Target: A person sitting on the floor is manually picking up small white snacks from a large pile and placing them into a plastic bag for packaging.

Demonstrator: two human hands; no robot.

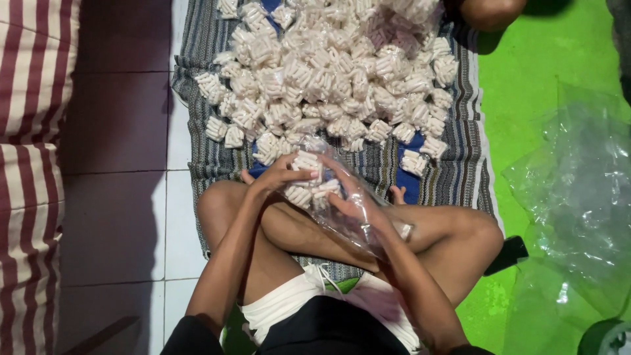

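Note:
I sit cross-legged on a striped cloth (460,164). A clear plastic bag (342,217) lies over my lap, partly filled with small packets of white cylindrical snacks. My left hand (279,174) grips a packet (305,161) at the bag's mouth. My right hand (351,197) holds the bag from the other side, fingers around the plastic. In front of my knees, a large heap of the same small white packets (328,72) covers the cloth.
A red-and-white striped cushion (29,171) lies on the left by white floor tiles (118,217). Green flooring (526,85) on the right carries a pile of empty clear bags (578,190). Another person's knee (490,13) shows at the top.

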